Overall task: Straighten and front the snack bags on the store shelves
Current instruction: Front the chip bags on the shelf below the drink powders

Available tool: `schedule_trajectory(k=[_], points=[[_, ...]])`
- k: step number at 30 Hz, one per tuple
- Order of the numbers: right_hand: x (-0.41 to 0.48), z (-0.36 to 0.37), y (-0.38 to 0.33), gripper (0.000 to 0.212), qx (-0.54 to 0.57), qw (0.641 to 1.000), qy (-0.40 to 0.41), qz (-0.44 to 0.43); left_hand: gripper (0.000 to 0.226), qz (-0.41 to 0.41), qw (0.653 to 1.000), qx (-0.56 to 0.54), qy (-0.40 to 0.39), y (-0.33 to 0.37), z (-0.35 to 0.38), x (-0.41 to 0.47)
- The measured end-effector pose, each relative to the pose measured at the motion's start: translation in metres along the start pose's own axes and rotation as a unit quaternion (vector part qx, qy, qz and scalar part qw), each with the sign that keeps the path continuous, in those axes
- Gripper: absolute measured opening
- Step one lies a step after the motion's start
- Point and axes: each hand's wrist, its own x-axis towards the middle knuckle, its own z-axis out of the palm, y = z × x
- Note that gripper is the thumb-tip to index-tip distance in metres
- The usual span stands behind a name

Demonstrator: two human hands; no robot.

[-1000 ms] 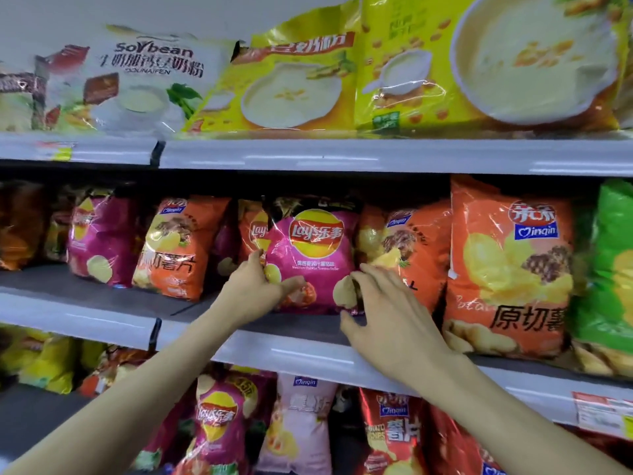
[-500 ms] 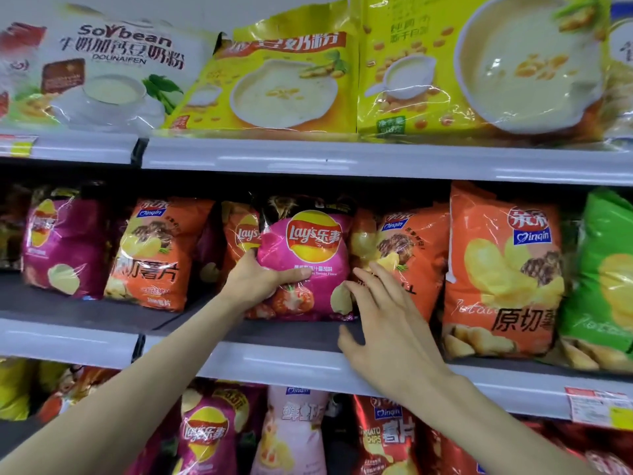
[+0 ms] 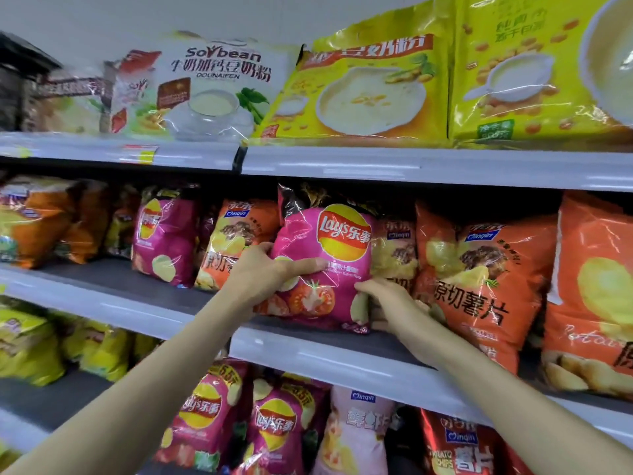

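the pink lay's bag point(image 3: 329, 269) stands upright on the middle shelf point(image 3: 308, 353), its bottom seam close behind the shelf's pale front lip and its label facing out. the left hand point(image 3: 260, 274) grips the bag's left edge, thumb laid flat across the front and fingers curled round behind. the right hand point(image 3: 388, 303) is at the lower right edge, fingers curled in round that edge, in the narrow gap between the bag and the big orange bag point(image 3: 479, 289) just beside it; the fingertips are hidden there.

the bag's crimped top reaches nearly to the underside of the upper shelf point(image 3: 411, 166), leaving little room above. on its left it overlaps a second orange bag point(image 3: 236, 248) that sits further back, and beyond that stands a smaller pink bag point(image 3: 168, 245), tilted. in front of those two a strip of dark shelf board point(image 3: 113, 279) lies bare up to the lip. to the right, the orange bags crowd side by side, touching, right at the shelf's front edge.
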Motion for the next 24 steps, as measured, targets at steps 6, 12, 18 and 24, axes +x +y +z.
schedule_trajectory(k=[6,12,18,24], points=[[0.001,0.022,-0.010,0.024,0.041,0.995,-0.059,-0.069,0.047,-0.006,1.000,0.011,-0.009,0.017,-0.024,-0.027],[0.005,0.032,-0.015,0.024,0.079,0.992,-0.088,-0.050,0.047,-0.030,0.999,0.021,0.027,0.032,-0.036,-0.046],[0.013,0.030,-0.019,0.022,0.144,0.983,-0.116,-0.002,0.053,-0.074,0.994,0.074,0.003,0.052,-0.037,-0.041],[0.017,0.027,-0.022,0.035,0.166,0.980,-0.109,0.020,0.045,-0.094,0.989,0.094,-0.061,0.055,-0.046,-0.024]])
